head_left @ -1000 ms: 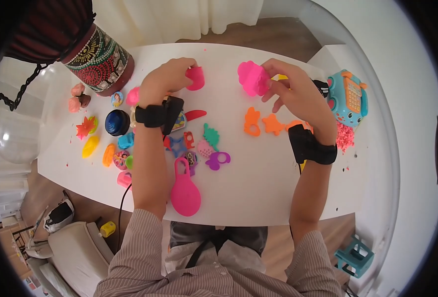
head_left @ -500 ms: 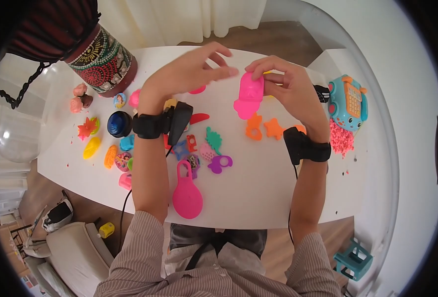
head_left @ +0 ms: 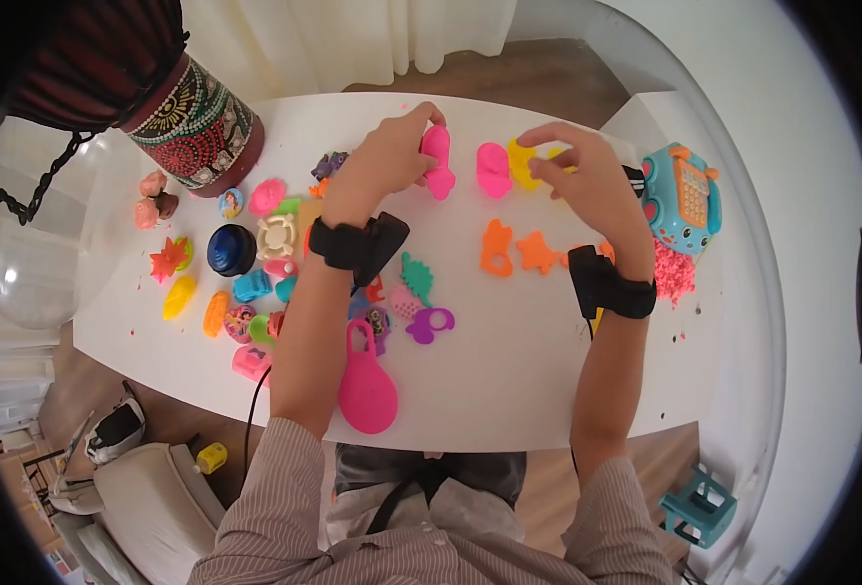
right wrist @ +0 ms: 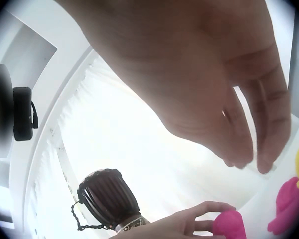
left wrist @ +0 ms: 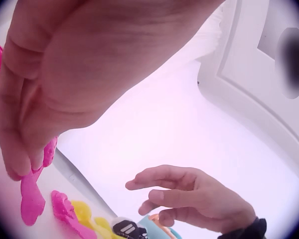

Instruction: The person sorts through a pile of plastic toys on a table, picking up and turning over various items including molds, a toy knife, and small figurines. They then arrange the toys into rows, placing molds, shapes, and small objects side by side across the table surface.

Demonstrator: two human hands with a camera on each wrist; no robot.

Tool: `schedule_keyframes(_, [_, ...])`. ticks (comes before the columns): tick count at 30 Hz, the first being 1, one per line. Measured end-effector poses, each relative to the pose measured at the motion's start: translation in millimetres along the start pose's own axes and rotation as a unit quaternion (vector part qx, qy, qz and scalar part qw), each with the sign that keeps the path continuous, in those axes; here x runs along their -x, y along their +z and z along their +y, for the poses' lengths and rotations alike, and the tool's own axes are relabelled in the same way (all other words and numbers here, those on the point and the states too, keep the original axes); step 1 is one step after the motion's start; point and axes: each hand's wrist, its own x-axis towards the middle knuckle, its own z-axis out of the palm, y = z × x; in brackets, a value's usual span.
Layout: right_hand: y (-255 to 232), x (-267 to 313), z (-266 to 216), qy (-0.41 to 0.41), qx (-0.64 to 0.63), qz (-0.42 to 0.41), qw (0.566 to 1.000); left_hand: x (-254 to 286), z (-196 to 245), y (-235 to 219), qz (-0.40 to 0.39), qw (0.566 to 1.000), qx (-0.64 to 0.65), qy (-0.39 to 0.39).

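Note:
My left hand (head_left: pixel 384 166) pinches a bright pink toy mould (head_left: pixel 438 161) near the far edge of the white table. In the left wrist view the thumb and fingertips hold this mould (left wrist: pixel 33 201) at its upper end. A second pink mould (head_left: pixel 494 172) lies just to the right. Beside that one is a yellow mould (head_left: pixel 522 162). My right hand (head_left: pixel 587 180) hovers by the yellow pieces with relaxed, parted fingers and nothing between them. The right wrist view shows these fingers (right wrist: pixel 269 129) pointing down, beside the pink mould (right wrist: pixel 288 206) on the table.
Orange moulds (head_left: pixel 538 251) lie nearer me. Many small toys and a pink paddle (head_left: pixel 368 395) cover the left side. A drum (head_left: pixel 202 127) stands at the back left. A toy phone (head_left: pixel 682 200) and pink crumbs (head_left: pixel 674 271) are at the right.
My right hand has let go of a pink mould, which now lies on the table, and moved slightly right. My left hand, empty half a second ago, now grips the other pink mould.

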Motion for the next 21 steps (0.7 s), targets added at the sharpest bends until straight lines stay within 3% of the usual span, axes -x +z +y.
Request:
schedule_keyframes(4, [24.8, -1.1, 23.5, -0.034, 0.043, -0.024, 0.998, -4.4, -8.2, 16.2, 0.036, 0.997, -0.042, 0.054])
schedule_keyframes(8, [52.5, 0.0, 32.8, -0.015, 0.14, -0.045, 0.989, -0.9, -0.1, 21.5, 0.01, 1.0, -0.019, 0.022])
schedule_keyframes(10, [57.1, 0.9, 25.9, 0.009, 0.15, -0.058, 0.987, -2.7, -9.7, 26.9, 0.05, 0.988, -0.107, 0.096])
schedule_keyframes(13, [55.7, 0.6, 18.7, 0.03, 0.157, -0.063, 0.985, -1.5, -6.9, 27.1, 0.053, 0.978, -0.172, 0.109])
schedule_keyframes(15, [56.9, 0.2, 24.0, -0.003, 0.164, -0.044, 0.985, -7.8, -18.2, 31.1, 0.053, 0.977, -0.161, 0.128])
schedule_keyframes(21, [55.5, 0.9, 21.5, 0.013, 0.159, -0.056, 0.986, -16.5, -25.8, 32.9, 0.063, 0.978, -0.122, 0.159])
